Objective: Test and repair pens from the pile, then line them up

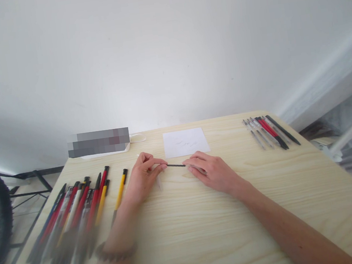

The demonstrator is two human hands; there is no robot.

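Observation:
Between my two hands runs a thin black pen refill (176, 165), held almost level just in front of the paper. My left hand (144, 174) pinches its left end between thumb and fingers. At the other end, my right hand (209, 171) is closed with its fingertips on the refill; whether it also grips a pen part is hidden. A clear pen tube (159, 182) lies on the table beside my left hand, partly covered by it. Just beyond the hands rests a white sheet of paper (186, 142) with a few short scribbles.
Many red, yellow, white, clear and black pens (77, 218) are spread at the left, with a yellow pen (120, 189) near my left wrist. Several clear, red and black pens (268, 130) lie at the back right. A pixelated item (98, 142) sits at the back left.

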